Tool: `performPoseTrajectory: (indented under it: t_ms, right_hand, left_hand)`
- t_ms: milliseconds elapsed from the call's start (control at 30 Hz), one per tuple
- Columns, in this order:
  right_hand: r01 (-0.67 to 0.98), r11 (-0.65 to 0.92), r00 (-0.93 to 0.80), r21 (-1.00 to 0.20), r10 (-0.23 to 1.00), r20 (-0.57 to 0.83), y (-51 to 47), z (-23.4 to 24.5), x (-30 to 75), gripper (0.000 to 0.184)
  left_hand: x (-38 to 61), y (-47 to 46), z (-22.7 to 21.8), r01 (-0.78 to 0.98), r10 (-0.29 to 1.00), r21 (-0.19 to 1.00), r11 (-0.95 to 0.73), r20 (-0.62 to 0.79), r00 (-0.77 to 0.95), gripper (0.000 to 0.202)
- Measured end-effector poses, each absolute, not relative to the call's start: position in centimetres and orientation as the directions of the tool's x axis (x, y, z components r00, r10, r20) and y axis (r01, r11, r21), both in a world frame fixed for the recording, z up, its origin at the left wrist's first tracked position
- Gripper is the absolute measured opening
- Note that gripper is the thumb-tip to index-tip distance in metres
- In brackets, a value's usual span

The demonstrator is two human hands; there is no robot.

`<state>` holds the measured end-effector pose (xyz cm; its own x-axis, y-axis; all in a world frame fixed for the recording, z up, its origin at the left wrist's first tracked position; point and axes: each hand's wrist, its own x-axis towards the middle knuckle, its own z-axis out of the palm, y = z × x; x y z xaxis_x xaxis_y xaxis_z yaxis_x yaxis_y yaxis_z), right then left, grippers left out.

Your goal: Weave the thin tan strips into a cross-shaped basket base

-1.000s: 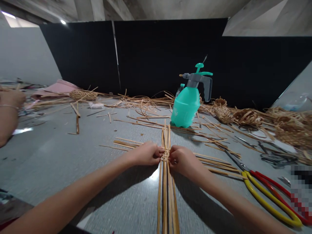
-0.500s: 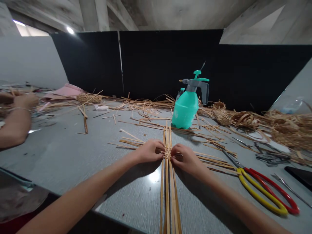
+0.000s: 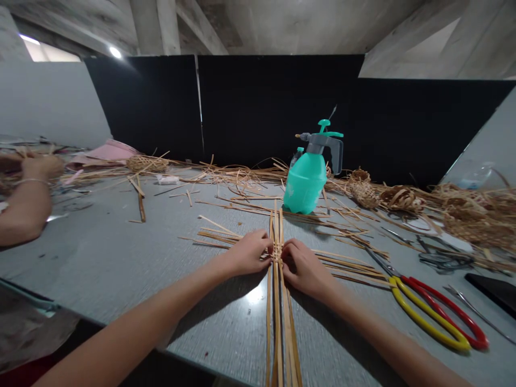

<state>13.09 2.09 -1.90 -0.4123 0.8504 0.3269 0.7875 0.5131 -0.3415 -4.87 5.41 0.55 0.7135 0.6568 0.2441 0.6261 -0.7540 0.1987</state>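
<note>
A small woven cross of bamboo-like strips lies flat on the table in front of me. Its long strips run toward me and away, while shorter ones stick out left and right. At the left edge of the woven centre, my left hand is closed, thumb and fingers pinching the strips. My right hand pinches the right edge in the same way, its fingers curled. Exactly which strips each hand grips is hidden by the fingertips.
A turquoise pump sprayer stands behind the weave. Scissors with red and yellow handles lie right of my right hand, near a pointed metal tool. Loose strips and woven pieces line the back. At left, another person's hand holds strips.
Both hands stay at the woven centre with only slight finger shifts. The view has turned a little, so the sprayer and scissors appear slightly further left.
</note>
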Motion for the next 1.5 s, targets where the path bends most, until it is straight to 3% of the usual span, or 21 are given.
performPoseTrajectory:
  t_ms: [133, 400, 700, 800, 1033, 1367, 1500]
  right_hand:
    - [0.783, 0.533, -0.436, -0.32, 0.838, 0.329, 2.0, -1.7, 13.1, 0.004]
    - [0.843, 0.498, -0.425, -0.204, 0.849, 0.313, 1.0, -1.2, 12.5, 0.011]
    - [0.872, 0.475, -0.419, -0.12, 0.849, 0.322, 0.7, -1.4, 12.2, 0.01]
    - [0.861, 0.485, -0.423, -0.153, 0.85, 0.314, 0.7, -1.3, 12.4, 0.009]
    - [0.76, 0.532, -0.448, -0.374, 0.845, 0.292, 1.6, -1.3, 13.4, 0.01]
    - [0.804, 0.487, -0.408, -0.341, 0.869, 0.281, 2.2, -1.5, 13.5, 0.006]
    - [0.805, 0.509, -0.437, -0.305, 0.856, 0.278, 2.3, -1.1, 13.5, 0.01]
  left_hand:
    - [-4.9, 5.1, 1.0, 0.636, 0.644, 0.119, -0.762, 0.239, 0.727, 0.009]
    - [-5.0, 5.1, 0.7, 0.572, 0.627, 0.275, -0.772, 0.183, 0.758, 0.008]
    - [-4.8, 4.5, 1.0, 0.572, 0.609, 0.222, -0.789, 0.171, 0.774, 0.008]
    - [-4.9, 4.8, 0.8, 0.565, 0.615, 0.265, -0.781, 0.167, 0.771, 0.008]
    - [-5.1, 5.1, 0.8, 0.58, 0.642, 0.311, -0.753, 0.154, 0.751, 0.016]
    - [-4.8, 5.3, 0.9, 0.629, 0.691, 0.307, -0.714, 0.163, 0.704, 0.009]
    - [-4.7, 5.4, 1.0, 0.599, 0.654, 0.289, -0.747, 0.157, 0.74, 0.007]
